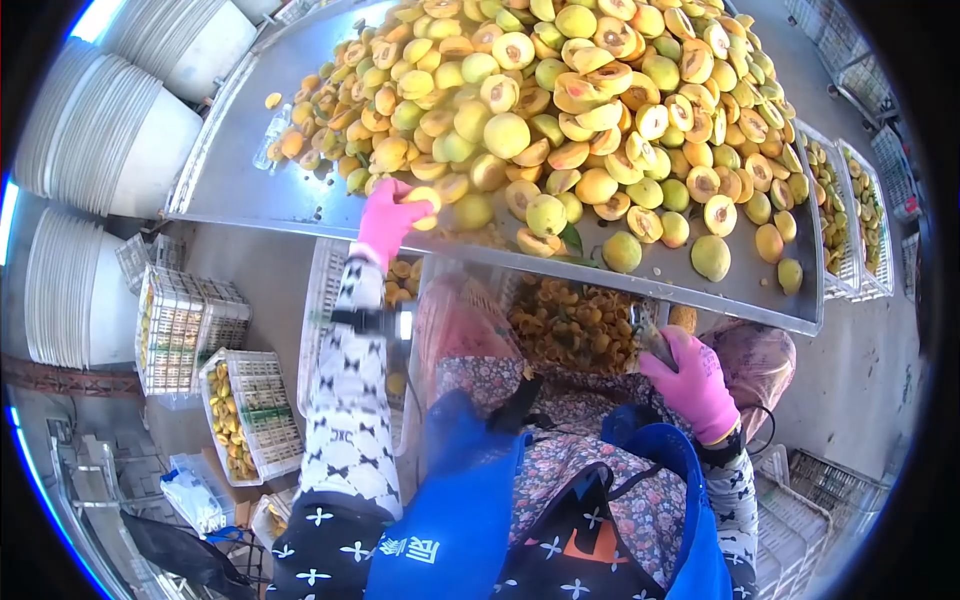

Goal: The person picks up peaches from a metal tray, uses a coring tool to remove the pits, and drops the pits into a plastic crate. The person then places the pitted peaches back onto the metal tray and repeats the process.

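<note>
My left hand (388, 220), in a pink glove, is at the front edge of the metal table (255, 190), its fingers closed on a yellow peach half (424, 203). Behind it spreads a big heap of peaches (560, 110), many of them cut in half with reddish-brown middles showing. My right hand (692, 388), gloved in pink too, is lower down by my lap. It is closed around a small greyish tool (655, 347), whose kind I cannot make out. Beside that tool is a container of brownish peach scraps (570, 325) below the table edge.
Crates of fruit (850, 215) stand right of the table. Stacked white tubs (150, 130) line the left, with a fruit-filled crate (255, 415) on the floor below. A clear plastic bottle (272, 138) lies on the table. Another white crate (790, 530) is at lower right.
</note>
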Tool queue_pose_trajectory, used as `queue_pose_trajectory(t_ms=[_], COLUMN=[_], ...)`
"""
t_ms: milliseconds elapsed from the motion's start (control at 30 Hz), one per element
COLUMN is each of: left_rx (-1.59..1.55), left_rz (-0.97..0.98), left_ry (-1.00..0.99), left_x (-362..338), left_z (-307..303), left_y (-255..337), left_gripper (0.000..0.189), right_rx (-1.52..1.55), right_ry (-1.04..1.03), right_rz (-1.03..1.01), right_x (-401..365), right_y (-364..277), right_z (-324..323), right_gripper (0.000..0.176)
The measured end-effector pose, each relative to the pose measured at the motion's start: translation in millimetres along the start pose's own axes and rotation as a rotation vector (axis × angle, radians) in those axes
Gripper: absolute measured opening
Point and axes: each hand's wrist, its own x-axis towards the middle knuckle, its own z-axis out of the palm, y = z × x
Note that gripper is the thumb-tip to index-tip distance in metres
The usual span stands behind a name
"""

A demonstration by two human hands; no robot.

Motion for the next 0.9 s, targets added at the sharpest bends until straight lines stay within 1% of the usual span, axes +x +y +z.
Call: queue_pose_trajectory(t_ms=[33, 67, 100, 167, 200, 267, 367, 467, 500, 567, 633, 700, 733, 800, 833, 867, 900], left_rx=[-0.373, -0.566, -0.762, -0.887, -0.919, -0.982, -1.274, -1.196, -1.065, -0.876, -0.862, -1.029, -1.012, -0.974, -1.017, -1.060, -1.316], left_rz=[0.012, 0.041, 0.073, 0.100, 0.092, 0.072, -0.019, -0.023, 0.117, 0.169, 0.168, 0.112, 0.101, 0.077, 0.059, 0.039, -0.125], left_ry=[-0.004, -0.111, -0.218, -0.470, -0.521, -0.627, -0.792, -0.728, -0.675, -0.521, -0.459, -0.478, -0.448, -0.377, -0.396, -0.415, -0.451], left_x=[-15.4, -40.9, -66.0, -102.2, -114.6, -135.8, -158.5, -171.5, -176.2, -183.7, -188.9, -192.2, -189.4, -178.0, -173.6, -169.1, -162.3], left_z=[9.2, 21.1, 34.5, 67.4, 87.4, 124.2, 165.8, 177.6, 178.4, 190.9, 199.1, 201.0, 200.7, 194.5, 187.0, 179.6, 178.2], left_y=[11.6, 33.4, 55.1, 75.6, 83.5, 95.6, 104.5, 112.7, 115.8, 106.5, 103.0, 106.2, 106.0, 104.3, 104.9, 105.5, 100.1], left_gripper=[0.046, 0.048, 0.050, 0.050, 0.048, 0.045, 0.039, 0.037, 0.033, 0.031, 0.031, 0.033, 0.033, 0.034, 0.040, 0.046, 0.052], right_rx=[0.106, 0.210, 0.406, 0.783, 0.919, 0.941, 0.641, 0.433, 0.424, 0.352, 0.291, 0.435, 0.506, 0.645, 0.422, 0.263, 0.182], right_ry=[0.021, 0.039, 0.009, -0.038, 0.020, 0.118, 0.331, 0.349, 0.385, 0.355, 0.314, 0.228, 0.183, -0.119, -0.014, 0.097, 0.330], right_rz=[0.034, 0.067, 0.154, 0.339, 0.280, 0.240, 0.150, 0.155, 0.062, 0.067, 0.069, 0.131, 0.159, -0.117, -0.215, -0.213, -0.387], right_x=[2.0, 4.9, 10.6, 20.0, 23.1, 28.4, 33.0, 28.1, 26.8, 25.0, 27.1, 25.1, 23.7, 3.6, -5.2, -10.1, -3.6], right_y=[-5.8, -13.2, -26.0, -55.6, -57.8, -60.5, -43.2, -36.1, -30.2, -28.4, -24.6, -25.2, -26.8, -36.6, -49.7, -43.7, -27.1], right_z=[4.8, 9.8, 11.1, 6.5, 14.7, 22.6, 31.3, 25.5, 29.6, 26.4, 24.0, 19.4, 15.6, 4.3, 3.0, 13.6, 27.9], right_gripper=[0.022, 0.021, 0.020, 0.019, 0.018, 0.021, 0.025, 0.031, 0.031, 0.031, 0.028, 0.026, 0.024, 0.020, 0.017, 0.018, 0.030])
